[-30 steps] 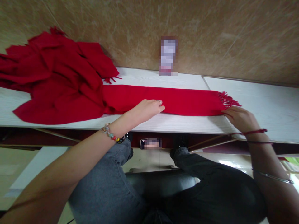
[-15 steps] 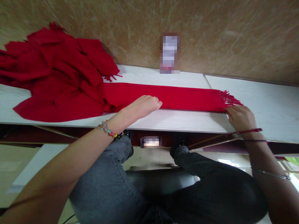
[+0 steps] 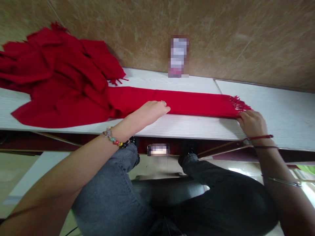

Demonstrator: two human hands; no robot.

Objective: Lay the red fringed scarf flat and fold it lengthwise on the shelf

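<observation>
A red scarf (image 3: 197, 102) lies folded in a long flat strip on the white tabletop, its fringe at the right end. My left hand (image 3: 155, 109) is closed on the strip's near edge around its middle, the fingertips mostly hidden. At the near corner by the fringe, my right hand (image 3: 253, 123) pinches the scarf between thumb and fingers. Toward the left the strip runs into a loose heap of red cloth (image 3: 61, 75); whether all of it is one piece, I cannot tell.
The narrow white table (image 3: 275, 114) stands against a brown marbled wall (image 3: 221, 39). A blurred-out item (image 3: 179, 55) is at the wall behind the scarf. Below the table's front edge are my legs (image 3: 110, 186) and another blurred patch (image 3: 158, 149).
My right hand has shifted slightly left along with the fringed end. My left hand and the heap of cloth have barely moved.
</observation>
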